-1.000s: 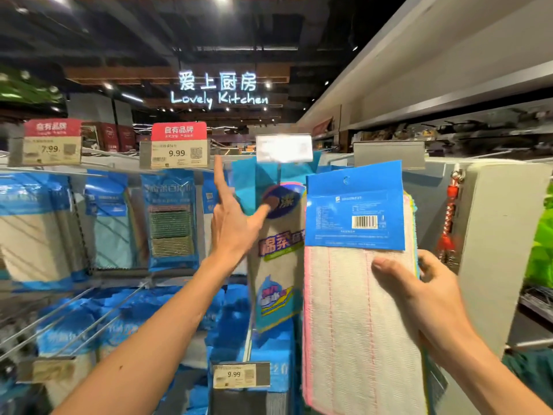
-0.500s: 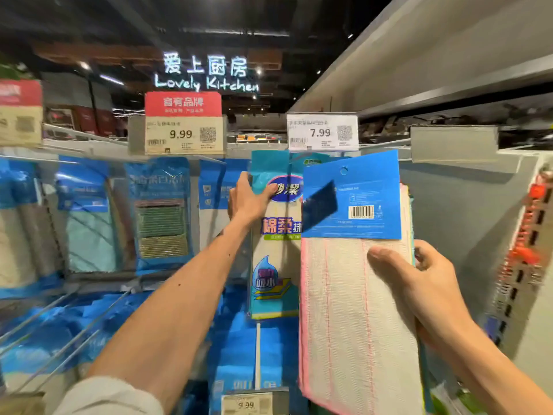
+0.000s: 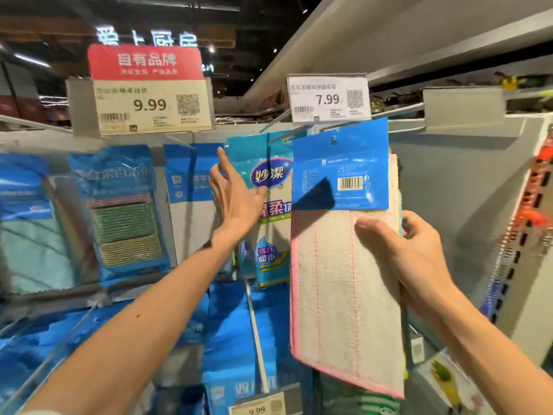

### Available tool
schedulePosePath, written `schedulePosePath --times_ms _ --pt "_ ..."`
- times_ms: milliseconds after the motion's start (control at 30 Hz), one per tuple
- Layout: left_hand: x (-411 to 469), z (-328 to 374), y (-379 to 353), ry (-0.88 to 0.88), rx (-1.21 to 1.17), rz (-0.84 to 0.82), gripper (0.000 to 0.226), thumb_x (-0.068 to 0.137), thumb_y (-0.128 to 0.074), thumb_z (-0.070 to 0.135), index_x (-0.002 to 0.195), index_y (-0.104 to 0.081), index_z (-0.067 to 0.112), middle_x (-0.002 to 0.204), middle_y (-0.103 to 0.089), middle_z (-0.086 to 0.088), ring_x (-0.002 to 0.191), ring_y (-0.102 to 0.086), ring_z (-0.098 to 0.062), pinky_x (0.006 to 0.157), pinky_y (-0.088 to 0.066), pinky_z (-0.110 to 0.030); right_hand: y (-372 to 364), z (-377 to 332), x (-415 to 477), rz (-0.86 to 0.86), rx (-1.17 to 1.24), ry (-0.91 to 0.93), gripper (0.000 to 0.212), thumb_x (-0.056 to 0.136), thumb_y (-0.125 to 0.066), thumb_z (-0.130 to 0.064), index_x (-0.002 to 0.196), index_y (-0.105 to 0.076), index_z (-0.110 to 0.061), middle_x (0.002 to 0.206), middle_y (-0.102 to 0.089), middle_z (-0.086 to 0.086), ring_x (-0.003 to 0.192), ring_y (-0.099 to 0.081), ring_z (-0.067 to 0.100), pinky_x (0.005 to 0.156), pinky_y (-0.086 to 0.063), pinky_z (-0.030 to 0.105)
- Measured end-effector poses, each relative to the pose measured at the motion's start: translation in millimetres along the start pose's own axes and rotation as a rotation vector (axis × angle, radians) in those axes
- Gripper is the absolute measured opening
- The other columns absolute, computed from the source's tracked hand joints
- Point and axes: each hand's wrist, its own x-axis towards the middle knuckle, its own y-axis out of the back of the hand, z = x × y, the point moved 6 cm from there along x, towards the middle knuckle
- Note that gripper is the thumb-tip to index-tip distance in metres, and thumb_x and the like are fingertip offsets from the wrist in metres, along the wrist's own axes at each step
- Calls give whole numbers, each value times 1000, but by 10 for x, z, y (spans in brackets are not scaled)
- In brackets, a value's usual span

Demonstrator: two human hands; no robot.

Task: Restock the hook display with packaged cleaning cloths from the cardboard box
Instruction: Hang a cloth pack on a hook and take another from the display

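My right hand [image 3: 410,259] grips a pack of white cleaning cloths with pink stitching and a blue header card [image 3: 341,235], thumb across its front. The card's hang hole sits just below the 7.99 price tag [image 3: 327,98] at the tip of a metal hook. My left hand [image 3: 236,199] reaches up with straight fingers and presses against a teal-and-white cloth pack [image 3: 269,211] hanging on the hook to the left. The cardboard box is out of view.
Blue packs of cloths and scouring pads [image 3: 125,217] hang along the row on the left under a 9.99 tag [image 3: 149,106]. More blue packs fill the lower hooks [image 3: 239,339]. A grey end panel [image 3: 449,205] stands to the right.
The view has closed in on the display. My right hand has raised the cloth pack closer to the 7.99 hook. My left hand has opened its fingers against the teal pack.
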Motion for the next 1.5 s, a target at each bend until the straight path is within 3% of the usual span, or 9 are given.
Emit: schedulePosePath --times_ms 100,233,400,633,900,1033,1167,1300,1500 --pt "-550 337 277 -306 -110 67 43 87 -58 6 128 -59 15 116 -54 -9 107 -54 -27 92 -47 -42 -9 75 -89 -1 12 -40 44 64 -84 -34 100 -66 -14 91 -76 7 86 -73 31 79 -59 53" --pt "-1262 875 688 -508 -254 -5 30 86 -58 3 112 -68 14 104 -63 -2 92 -60 -12 81 -50 -28 -87 168 -370 -62 47 -78 46 66 -88 -31 101 -60 -16 93 -75 11 83 -73 29 78 -60 51" --pt "-1586 1091 972 -213 -101 -262 55 90 -56 57 139 -44 36 116 -57 5 105 -60 -13 94 -46 -35 -332 117 -857 -122 55 -73 68 51 -86 -50 103 -47 -30 93 -73 5 80 -71 21 76 -57 47" --pt "-2035 847 1539 10 54 -247 88 75 -59 77 147 -26 37 142 -45 5 130 -48 -17 108 -39 -42 -796 -67 -1682 -322 -97 98 64 54 -75 -43 101 -33 -34 92 -65 -5 78 -62 15 73 -49 39" --pt "-1982 251 2651 165 -72 -13 77 71 -84 37 134 -42 28 108 -65 10 103 -63 -15 94 -49 -34 -1589 -516 -2556 -778 -223 391 59 69 -62 -58 121 -42 -38 111 -62 -16 101 -62 2 88 -52 33" --pt "-1985 -108 3048 202 -341 -5 31 84 -76 8 106 -55 16 81 -71 12 73 -67 -2 68 -53 -21 -1771 -642 -2332 -588 -77 340 30 78 -76 -36 96 -56 -24 82 -69 -5 76 -67 11 74 -54 35" --pt "-1981 -345 3215 257 -616 -102 30 90 -67 6 118 -56 8 99 -76 1 92 -73 -18 78 -58 -33 -1948 -822 -1967 -326 -77 252 39 84 -75 -38 104 -48 -19 93 -61 0 86 -62 19 80 -49 35" --pt "-1962 -380 3299 244 -776 -209 38 90 -65 7 126 -53 7 105 -75 -7 92 -73 -22 76 -61 -37 -2281 -734 -1900 -514 131 -199 80 66 -75 -71 119 -55 -15 109 -71 5 95 -70 21 89 -57 45" --pt "-1950 -453 3150 274 -899 -331 52 82 -69 18 130 -49 11 115 -72 -12 103 -70 -31 81 -59 -44 -2260 -795 -2078 -616 220 -341 36 91 -63 -43 107 -72 -12 100 -76 9 92 -74 27 87 -58 43"
